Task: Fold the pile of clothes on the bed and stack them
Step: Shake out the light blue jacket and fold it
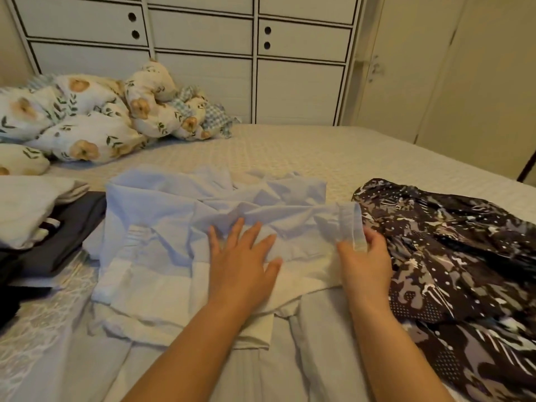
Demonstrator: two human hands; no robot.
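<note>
Bare bedspread (290, 146) beyond the pale blue garment (185, 216) gives you open room, hemmed left by the folded stack (34, 216) and floral duvet (87, 120), right by the dark patterned garment (452, 245), just beside the blue one.

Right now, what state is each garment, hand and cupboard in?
Pale blue garment: spread out, wrinkled, partly folded.
Left hand: flat, pressing it.
Right hand: pinching its hem.
Patterned garment: crumpled, unfolded.
Stack: folded.
Quilt: bunched.
Cupboard doors: closed.
</note>
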